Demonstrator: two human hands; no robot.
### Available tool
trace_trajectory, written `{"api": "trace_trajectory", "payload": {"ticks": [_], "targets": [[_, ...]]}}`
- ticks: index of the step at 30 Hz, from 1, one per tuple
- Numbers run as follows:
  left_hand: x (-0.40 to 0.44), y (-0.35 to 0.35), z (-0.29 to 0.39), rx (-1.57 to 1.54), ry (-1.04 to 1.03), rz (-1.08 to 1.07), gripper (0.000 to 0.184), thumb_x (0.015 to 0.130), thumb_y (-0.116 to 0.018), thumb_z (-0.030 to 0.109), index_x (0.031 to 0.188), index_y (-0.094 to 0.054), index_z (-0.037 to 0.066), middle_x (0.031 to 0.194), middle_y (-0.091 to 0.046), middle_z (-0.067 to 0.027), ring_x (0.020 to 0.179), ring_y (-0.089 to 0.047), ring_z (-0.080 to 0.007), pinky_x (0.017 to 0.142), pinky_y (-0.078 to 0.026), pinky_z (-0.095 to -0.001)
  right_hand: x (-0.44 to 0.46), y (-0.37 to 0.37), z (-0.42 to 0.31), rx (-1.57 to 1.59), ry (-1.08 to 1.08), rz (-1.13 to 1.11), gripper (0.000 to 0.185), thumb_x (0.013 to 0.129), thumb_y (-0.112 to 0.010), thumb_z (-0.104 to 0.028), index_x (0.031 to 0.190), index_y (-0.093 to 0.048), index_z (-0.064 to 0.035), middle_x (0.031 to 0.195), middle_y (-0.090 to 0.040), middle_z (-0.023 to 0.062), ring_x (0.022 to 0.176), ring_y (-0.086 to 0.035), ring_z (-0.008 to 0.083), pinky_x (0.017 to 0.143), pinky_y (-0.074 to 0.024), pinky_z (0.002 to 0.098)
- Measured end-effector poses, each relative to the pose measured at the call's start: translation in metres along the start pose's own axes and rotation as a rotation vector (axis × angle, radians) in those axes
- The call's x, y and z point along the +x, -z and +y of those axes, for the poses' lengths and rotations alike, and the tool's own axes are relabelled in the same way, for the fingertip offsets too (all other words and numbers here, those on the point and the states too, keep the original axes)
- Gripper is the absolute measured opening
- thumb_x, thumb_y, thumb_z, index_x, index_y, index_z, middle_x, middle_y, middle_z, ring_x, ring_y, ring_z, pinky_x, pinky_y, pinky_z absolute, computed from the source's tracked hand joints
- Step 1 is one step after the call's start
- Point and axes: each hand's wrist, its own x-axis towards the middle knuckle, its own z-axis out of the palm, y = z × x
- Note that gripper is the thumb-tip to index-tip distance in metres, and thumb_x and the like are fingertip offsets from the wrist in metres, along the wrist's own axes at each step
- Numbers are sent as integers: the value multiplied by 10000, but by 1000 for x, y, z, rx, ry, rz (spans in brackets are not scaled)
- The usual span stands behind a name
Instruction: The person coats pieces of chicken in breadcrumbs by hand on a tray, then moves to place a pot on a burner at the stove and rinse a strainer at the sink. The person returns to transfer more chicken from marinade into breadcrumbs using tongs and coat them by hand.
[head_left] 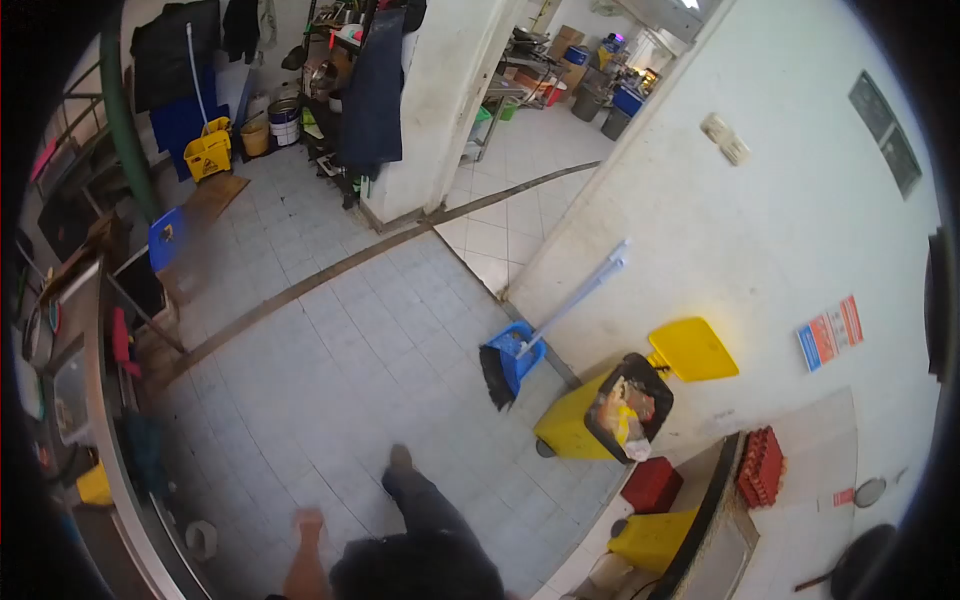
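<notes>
My left hand (pixel 308 524) hangs beside my body at the bottom of the head view, above the tiled floor. It touches nothing that I can see, and its fingers are too blurred to make out. My right hand is out of view. My dark-trousered leg and shoe (pixel 401 460) show to the right of the left hand. Further right stands a yellow bin (pixel 580 413) with its lid (pixel 695 350) swung open against the wall and rubbish in a black liner. A blue dustpan (pixel 527 345) and a broom with dark bristles (pixel 494 376) lean near the bin.
A metal-edged counter (pixel 110 440) runs along the left. A doorway strip (pixel 300 293) crosses the floor. At the back stand a yellow mop bucket (pixel 209 152) and paint pails (pixel 285 122). On the right are a red crate (pixel 652 486) and red egg trays (pixel 762 468).
</notes>
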Motion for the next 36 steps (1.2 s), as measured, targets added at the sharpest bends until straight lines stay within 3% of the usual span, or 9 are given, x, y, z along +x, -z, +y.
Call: {"api": "trace_trajectory", "payload": {"ticks": [1, 4, 15, 20, 21, 22, 28, 34, 36], "targets": [[9, 6, -11, 10, 251, -364, 273, 942, -600, 242, 1117, -740, 87, 1147, -726, -106, 1129, -660, -315, 1008, -478, -570, 26, 36, -33, -36, 41, 24, 326, 1005, -550, -317, 1116, -726, -65, 1094, -736, 112, 979, -699, 289, 905, -521, 467], [-4, 47, -20, -659, 209, -54, 323, 975, -557, 265, 1227, -680, 105, 1198, -684, -116, 1164, -618, -324, 1029, -451, -520, 127, 176, -166, -687, 316, 204, 354, 1010, -493, -358, 1019, -709, -78, 1094, -725, 156, 968, -692, 353, 855, -522, 511], [375, 143, -38, -516, 54, -510, 283, 985, -531, 316, 1063, -726, 127, 1018, -709, -156, 994, -675, -320, 893, -529, -481, 151, 464, -707, -160, 557, 757, 408, 960, -578, -414, 1040, -723, -42, 962, -707, 253, 937, -700, 429, 784, -531, 480], [644, 236, -55, -292, -80, -265, 286, 962, -565, 341, 976, -758, 130, 994, -723, -158, 985, -678, -353, 900, -515, -527, 289, 395, -611, -201, 259, 226, 391, 993, -484, -383, 1098, -751, -116, 1124, -735, 160, 990, -708, 352, 841, -546, 456], [695, 264, -60, -420, -310, 561, 297, 976, -563, 341, 983, -741, 104, 1006, -722, -157, 955, -673, -384, 881, -519, -530, 329, 371, -558, -18, 166, -26, 330, 978, -545, -332, 1176, -749, -165, 1179, -741, 113, 1059, -714, 280, 889, -559, 383], [770, 282, -70, -290, -161, -72, 297, 982, -572, 324, 1076, -715, 81, 1064, -715, -159, 999, -661, -402, 924, -509, -542, 315, 361, -587, -20, 70, -42, 329, 977, -544, -337, 1168, -747, -161, 1171, -740, 116, 1054, -712, 284, 886, -558, 387], [988, 497, -11, -879, -76, 499, 442, 1053, -463, 400, 1187, -681, 39, 1149, -710, -174, 1098, -658, -332, 976, -500, -426, 315, 422, -752, 129, -52, 104, 335, 974, -537, -372, 1115, -734, -140, 1126, -733, 131, 1026, -703, 306, 867, -550, 410], [1095, 418, 18, -551, -188, 422, 287, 922, -641, 308, 955, -739, 40, 895, -724, -142, 852, -694, -295, 799, -522, -461, 366, 502, -823, 222, -44, 165, 357, 971, -530, -406, 1063, -722, -119, 1080, -726, 147, 999, -694, 327, 848, -542, 432], [1068, 425, 18, -434, -126, -83, 262, 910, -627, 284, 947, -745, 53, 940, -738, -140, 886, -698, -297, 816, -530, -484, 386, 523, -826, 239, -63, 168, 368, 970, -528, -417, 1045, -718, -112, 1065, -724, 152, 989, -691, 334, 841, -540, 440]]}}
